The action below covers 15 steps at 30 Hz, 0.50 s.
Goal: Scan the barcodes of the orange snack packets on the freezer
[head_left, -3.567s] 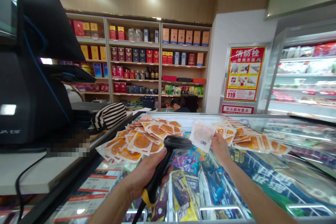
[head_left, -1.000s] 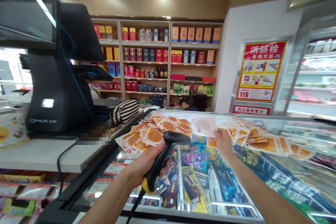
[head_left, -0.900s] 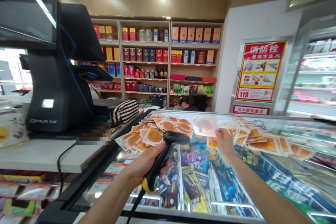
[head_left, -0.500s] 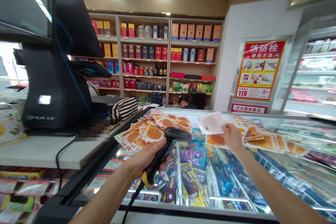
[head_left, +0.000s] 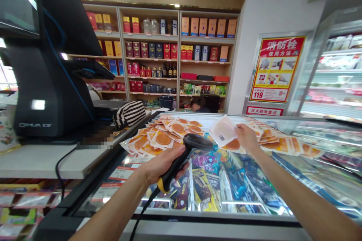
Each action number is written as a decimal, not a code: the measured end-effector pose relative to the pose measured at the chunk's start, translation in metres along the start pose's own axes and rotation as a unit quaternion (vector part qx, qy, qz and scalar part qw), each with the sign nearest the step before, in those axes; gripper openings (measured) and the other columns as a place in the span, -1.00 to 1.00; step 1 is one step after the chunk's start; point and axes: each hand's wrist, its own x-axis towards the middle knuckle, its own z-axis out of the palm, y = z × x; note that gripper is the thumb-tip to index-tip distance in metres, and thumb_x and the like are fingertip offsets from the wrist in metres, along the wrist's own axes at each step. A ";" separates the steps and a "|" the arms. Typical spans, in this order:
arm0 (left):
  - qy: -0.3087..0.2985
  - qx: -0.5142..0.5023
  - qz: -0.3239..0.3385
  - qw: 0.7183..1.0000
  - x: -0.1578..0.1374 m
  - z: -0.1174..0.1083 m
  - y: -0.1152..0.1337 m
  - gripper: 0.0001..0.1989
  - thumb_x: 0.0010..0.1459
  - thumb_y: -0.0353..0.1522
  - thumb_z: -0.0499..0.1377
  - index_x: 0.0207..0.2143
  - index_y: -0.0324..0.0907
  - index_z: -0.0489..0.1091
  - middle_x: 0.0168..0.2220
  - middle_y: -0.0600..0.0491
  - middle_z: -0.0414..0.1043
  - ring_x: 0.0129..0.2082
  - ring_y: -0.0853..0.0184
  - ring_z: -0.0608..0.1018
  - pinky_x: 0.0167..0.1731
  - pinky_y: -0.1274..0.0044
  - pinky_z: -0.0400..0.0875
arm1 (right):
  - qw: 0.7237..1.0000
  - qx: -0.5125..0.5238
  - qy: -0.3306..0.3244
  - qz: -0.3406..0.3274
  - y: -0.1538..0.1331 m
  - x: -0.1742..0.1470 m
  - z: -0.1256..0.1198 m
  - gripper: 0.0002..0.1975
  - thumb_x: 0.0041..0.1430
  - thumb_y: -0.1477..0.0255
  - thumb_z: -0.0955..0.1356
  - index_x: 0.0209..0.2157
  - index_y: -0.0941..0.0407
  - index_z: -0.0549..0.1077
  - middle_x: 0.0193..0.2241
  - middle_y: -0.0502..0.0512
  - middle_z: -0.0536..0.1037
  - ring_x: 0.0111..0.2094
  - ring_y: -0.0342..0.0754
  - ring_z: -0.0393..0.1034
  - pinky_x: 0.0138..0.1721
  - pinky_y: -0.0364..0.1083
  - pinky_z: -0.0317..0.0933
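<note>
My left hand [head_left: 166, 163] is wrapped round the grip of a black barcode scanner [head_left: 195, 143] with yellow trim, its head pointing right. A cable runs from its base toward the bottom edge. Between the fingers of my right hand [head_left: 246, 138] is a flat white packet [head_left: 223, 131], its back with a small barcode facing me. The scanner head is just left of and below the packet, apart from it. A heap of orange-and-white packets [head_left: 164, 139] lies on the freezer's glass top to the left. More such packets [head_left: 278, 143] spread out to the right.
Under the glass of the chest freezer [head_left: 181, 216] are wire baskets with wrapped frozen goods. A black cash register [head_left: 53, 94] and a striped pouch [head_left: 130, 113] stand at left. Behind are shelves of boxes [head_left: 152, 51] and a partly hidden person [head_left: 199, 104].
The packet in my right hand has turned and tilted, so its barcode shows lower down. The scanner has shifted slightly right and up toward it. The view has moved a little.
</note>
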 end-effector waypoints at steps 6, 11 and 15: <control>0.039 0.010 -0.001 0.999 -0.001 -0.008 -0.002 -0.64 -0.03 -0.10 -0.02 -0.50 -0.25 0.26 -0.59 0.08 0.31 -0.72 0.53 0.29 -0.72 0.66 0.12 | 0.991 -0.116 0.047 -0.042 -0.012 0.004 -0.015 -0.72 -0.02 0.40 0.13 -0.34 0.13 0.38 -0.47 0.08 0.48 -0.41 -0.05 0.31 -0.37 -0.12 0.09; 0.093 -0.024 0.005 0.995 -0.007 -0.025 -0.001 -0.65 -0.03 -0.12 -0.02 -0.50 -0.25 0.26 -0.61 0.09 0.29 -0.72 0.52 0.28 -0.72 0.65 0.15 | 0.950 -0.245 -0.031 -0.192 0.000 -0.011 -0.021 -0.66 0.02 0.50 0.10 -0.19 0.13 0.34 -0.31 0.12 0.47 -0.27 -0.03 0.29 -0.20 -0.06 0.04; 0.102 -0.041 0.004 0.994 -0.012 -0.030 0.001 -0.66 -0.03 -0.12 -0.01 -0.45 -0.25 0.27 -0.60 0.08 0.31 -0.72 0.52 0.29 -0.72 0.65 0.15 | 0.917 -0.265 -0.152 -0.256 0.011 -0.034 -0.011 -0.67 0.03 0.48 0.12 -0.17 0.07 0.33 -0.28 0.07 0.46 -0.26 -0.05 0.28 -0.20 -0.06 0.05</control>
